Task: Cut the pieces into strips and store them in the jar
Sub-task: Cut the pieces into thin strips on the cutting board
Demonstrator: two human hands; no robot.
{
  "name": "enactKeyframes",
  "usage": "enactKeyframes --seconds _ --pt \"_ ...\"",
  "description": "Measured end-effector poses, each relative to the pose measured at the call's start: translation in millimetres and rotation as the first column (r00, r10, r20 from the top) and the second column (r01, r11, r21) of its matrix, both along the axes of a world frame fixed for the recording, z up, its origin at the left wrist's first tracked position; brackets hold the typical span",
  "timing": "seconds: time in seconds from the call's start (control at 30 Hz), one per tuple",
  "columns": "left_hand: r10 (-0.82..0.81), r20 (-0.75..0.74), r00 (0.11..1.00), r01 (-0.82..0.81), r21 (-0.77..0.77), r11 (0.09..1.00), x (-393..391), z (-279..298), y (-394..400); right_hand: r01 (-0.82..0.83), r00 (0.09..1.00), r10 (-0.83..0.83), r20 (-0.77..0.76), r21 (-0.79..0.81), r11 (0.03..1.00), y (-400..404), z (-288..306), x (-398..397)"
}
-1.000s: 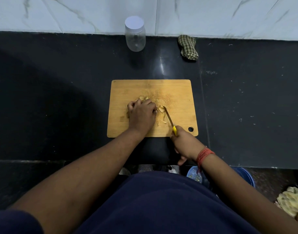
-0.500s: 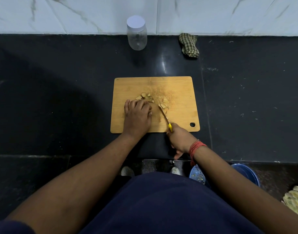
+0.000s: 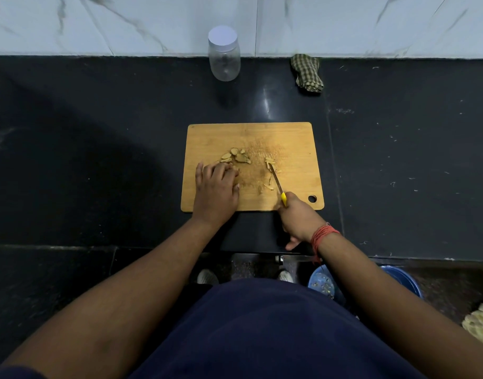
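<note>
Cutting board (image 3: pixel 287 138): light wood, honey-yellow, paler scuffed patch at centre. Pieces (image 3: pixel 236 157): pale tan. Knife (image 3: pixel 277 184): yellow handle, grey blade. Counter (image 3: pixel 98 132): glossy black with pale specks. Wall (image 3: pixel 125 23): white marble, grey veins. Jar (image 3: pixel 224 54): clear with white lid. Cloth (image 3: pixel 307 73): olive-and-cream check. Wrist threads (image 3: pixel 321 236): red-orange. Shirt (image 3: pixel 262 332): navy. Bowl (image 3: pixel 404 280): blue.

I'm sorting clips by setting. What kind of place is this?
Most likely a home kitchen: a dark stone counter against a marble-tiled wall, with a wooden cutting board and a lidded clear jar on it.
</note>
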State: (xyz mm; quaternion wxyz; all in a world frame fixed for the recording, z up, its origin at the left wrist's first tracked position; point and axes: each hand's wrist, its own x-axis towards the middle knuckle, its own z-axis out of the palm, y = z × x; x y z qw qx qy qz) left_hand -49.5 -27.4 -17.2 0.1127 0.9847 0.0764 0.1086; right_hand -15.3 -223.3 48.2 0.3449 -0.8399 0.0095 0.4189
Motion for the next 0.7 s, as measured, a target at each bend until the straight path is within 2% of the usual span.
enactKeyframes --seconds 0.13,0.2,0.33,0.57,0.7 --pt "-0.018 -0.004 1.000 0.018 -0.004 1.000 0.0 0.5 -0.2 0.008 0.989 0.011 -0.146 0.128 0.992 -3.2 -3.3 -8.2" --pt "-0.024 -0.010 1.000 0.024 -0.009 1.000 1.3 0.9 -0.3 0.067 0.979 -0.021 -0.204 0.221 0.973 -3.8 -5.7 -11.1" --pt "-0.036 -0.008 0.999 0.036 -0.006 0.999 3.9 1.3 0.7 0.151 0.970 -0.079 -0.229 0.314 0.937 -4.3 -5.8 -9.3" --pt "0.025 0.022 0.999 -0.024 -0.023 0.999 4.7 -1.8 10.7 0.124 0.987 -0.095 -0.133 0.237 0.963 -3.0 -5.2 0.3" --pt "-0.043 0.036 0.998 0.043 0.020 0.999 8.8 1.0 13.5 0.083 0.993 -0.066 -0.100 0.177 0.981 0.2 -1.9 6.0"
